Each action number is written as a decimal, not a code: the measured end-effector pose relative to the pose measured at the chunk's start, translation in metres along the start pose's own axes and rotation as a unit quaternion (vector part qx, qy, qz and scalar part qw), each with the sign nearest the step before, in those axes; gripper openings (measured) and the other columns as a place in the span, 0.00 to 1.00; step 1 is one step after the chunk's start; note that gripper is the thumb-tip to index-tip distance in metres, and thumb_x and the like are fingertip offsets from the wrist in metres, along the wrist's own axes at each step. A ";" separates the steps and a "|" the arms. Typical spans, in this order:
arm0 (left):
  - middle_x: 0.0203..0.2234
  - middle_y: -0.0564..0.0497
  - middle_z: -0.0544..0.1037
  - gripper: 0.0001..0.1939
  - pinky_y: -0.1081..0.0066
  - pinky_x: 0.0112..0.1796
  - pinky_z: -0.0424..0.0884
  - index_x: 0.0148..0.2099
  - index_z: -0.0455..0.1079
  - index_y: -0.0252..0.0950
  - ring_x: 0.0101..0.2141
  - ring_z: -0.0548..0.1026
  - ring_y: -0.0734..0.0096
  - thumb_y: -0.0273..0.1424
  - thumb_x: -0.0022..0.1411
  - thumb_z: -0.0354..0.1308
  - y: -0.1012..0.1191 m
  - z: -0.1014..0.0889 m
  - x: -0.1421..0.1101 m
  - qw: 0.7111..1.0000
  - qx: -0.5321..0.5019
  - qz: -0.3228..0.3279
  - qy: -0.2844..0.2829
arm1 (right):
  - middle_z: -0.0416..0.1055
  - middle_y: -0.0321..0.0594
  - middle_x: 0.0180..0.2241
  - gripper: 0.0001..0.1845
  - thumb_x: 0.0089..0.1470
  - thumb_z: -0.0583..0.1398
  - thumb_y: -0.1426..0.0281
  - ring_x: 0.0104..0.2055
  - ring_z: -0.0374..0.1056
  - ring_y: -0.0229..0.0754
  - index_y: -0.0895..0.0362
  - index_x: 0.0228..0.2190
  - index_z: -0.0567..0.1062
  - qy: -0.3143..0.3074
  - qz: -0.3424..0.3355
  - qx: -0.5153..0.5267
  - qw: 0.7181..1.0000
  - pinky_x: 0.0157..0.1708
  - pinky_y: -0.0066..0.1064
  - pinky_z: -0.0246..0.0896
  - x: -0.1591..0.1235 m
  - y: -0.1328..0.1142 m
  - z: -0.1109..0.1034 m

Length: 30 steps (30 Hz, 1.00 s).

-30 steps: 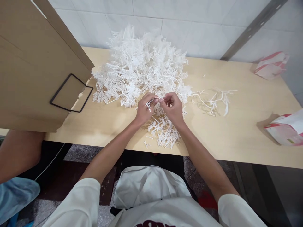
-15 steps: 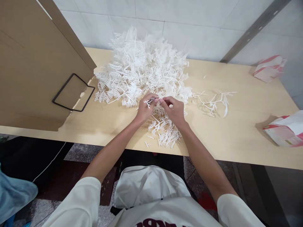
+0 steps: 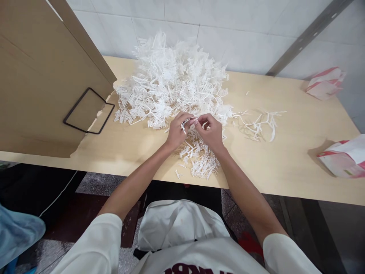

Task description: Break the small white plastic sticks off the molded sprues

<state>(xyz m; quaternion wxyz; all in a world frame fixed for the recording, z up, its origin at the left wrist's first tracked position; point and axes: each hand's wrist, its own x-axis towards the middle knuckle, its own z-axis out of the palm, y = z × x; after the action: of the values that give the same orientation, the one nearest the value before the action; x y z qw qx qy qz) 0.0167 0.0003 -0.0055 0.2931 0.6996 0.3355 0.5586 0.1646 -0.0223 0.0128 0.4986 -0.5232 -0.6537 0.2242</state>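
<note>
My left hand (image 3: 179, 130) is closed around a small white branched plastic piece (image 3: 184, 125), part of it showing between thumb and fingers. Close against it, my right hand (image 3: 210, 131) pinches at the same spot with thumb and forefinger; what lies between those fingertips is too small to make out. Behind both hands rises a big heap of white branched plastic pieces (image 3: 171, 80). Below them, toward the table's front edge, lies a smaller pile of short white sprigs (image 3: 203, 161).
A cardboard box (image 3: 51, 83) stands at the left, with a black wire frame (image 3: 89, 111) by its torn edge. Bare white branches (image 3: 261, 123) lie right of the heap. Two red-and-white paper bags (image 3: 325, 83) sit at the right of the wooden table (image 3: 285, 163). A tiled wall is behind.
My left hand has turned slightly and shifted a little right, and the piece in it sits at a different angle. My right hand's fingers have curled a bit differently at the pinch.
</note>
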 end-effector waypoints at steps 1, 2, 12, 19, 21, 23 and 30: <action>0.36 0.49 0.75 0.13 0.67 0.43 0.70 0.39 0.73 0.39 0.39 0.73 0.70 0.42 0.67 0.54 0.001 0.000 0.000 1.000 0.005 0.008 -0.007 | 0.69 0.31 0.25 0.05 0.53 0.60 0.66 0.25 0.61 0.32 0.54 0.29 0.71 -0.004 0.003 -0.001 1.000 0.28 0.28 0.57 0.000 -0.001 0.000; 0.36 0.49 0.75 0.13 0.66 0.43 0.69 0.40 0.73 0.39 0.40 0.73 0.69 0.41 0.67 0.53 0.002 0.000 0.000 1.000 0.008 0.009 -0.016 | 0.68 0.31 0.25 0.05 0.54 0.60 0.67 0.25 0.60 0.32 0.54 0.29 0.70 -0.011 0.009 0.000 1.000 0.28 0.28 0.57 0.000 -0.001 0.001; 0.23 0.56 0.65 0.14 0.73 0.28 0.62 0.31 0.63 0.37 0.24 0.63 0.76 0.41 0.63 0.58 0.001 0.007 -0.002 0.971 -0.126 -0.196 -0.058 | 0.62 0.30 0.21 0.06 0.54 0.56 0.67 0.23 0.55 0.33 0.55 0.26 0.66 -0.102 0.030 -0.023 0.994 0.27 0.29 0.49 0.003 0.002 0.001; 0.26 0.56 0.68 0.12 0.76 0.25 0.62 0.31 0.64 0.36 0.22 0.65 0.82 0.35 0.60 0.63 0.010 0.000 0.006 0.910 -0.288 -0.296 0.037 | 0.60 0.30 0.21 0.09 0.57 0.53 0.69 0.24 0.55 0.33 0.54 0.25 0.64 -0.122 0.030 0.098 0.987 0.27 0.29 0.50 -0.002 -0.002 -0.001; 0.28 0.56 0.70 0.09 0.76 0.27 0.62 0.33 0.66 0.36 0.23 0.67 0.82 0.33 0.60 0.63 0.013 -0.004 0.009 0.903 -0.304 -0.295 0.066 | 0.62 0.31 0.21 0.13 0.60 0.52 0.66 0.24 0.57 0.33 0.54 0.24 0.64 -0.104 0.042 0.134 0.985 0.27 0.29 0.53 -0.002 -0.004 0.000; 0.30 0.55 0.71 0.08 0.76 0.28 0.62 0.34 0.68 0.36 0.25 0.68 0.82 0.33 0.60 0.63 0.012 -0.006 0.010 0.896 -0.318 -0.300 0.081 | 0.64 0.31 0.20 0.16 0.62 0.53 0.61 0.23 0.60 0.33 0.53 0.25 0.64 -0.092 0.062 0.175 0.978 0.26 0.29 0.55 -0.001 -0.005 0.001; 0.33 0.55 0.75 0.06 0.75 0.40 0.65 0.34 0.74 0.38 0.37 0.72 0.77 0.32 0.56 0.66 0.002 -0.006 0.009 0.917 -0.290 -0.264 0.078 | 0.70 0.35 0.30 0.14 0.59 0.58 0.56 0.32 0.66 0.34 0.52 0.38 0.75 -0.086 0.082 0.172 0.978 0.32 0.29 0.62 0.005 0.000 0.000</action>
<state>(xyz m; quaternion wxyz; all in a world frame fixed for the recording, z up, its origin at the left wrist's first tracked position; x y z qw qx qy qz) 0.0127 0.0061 0.0024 0.5924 0.4243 0.3532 0.5867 0.1646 -0.0172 0.0145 0.5031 -0.4596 -0.6009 0.4179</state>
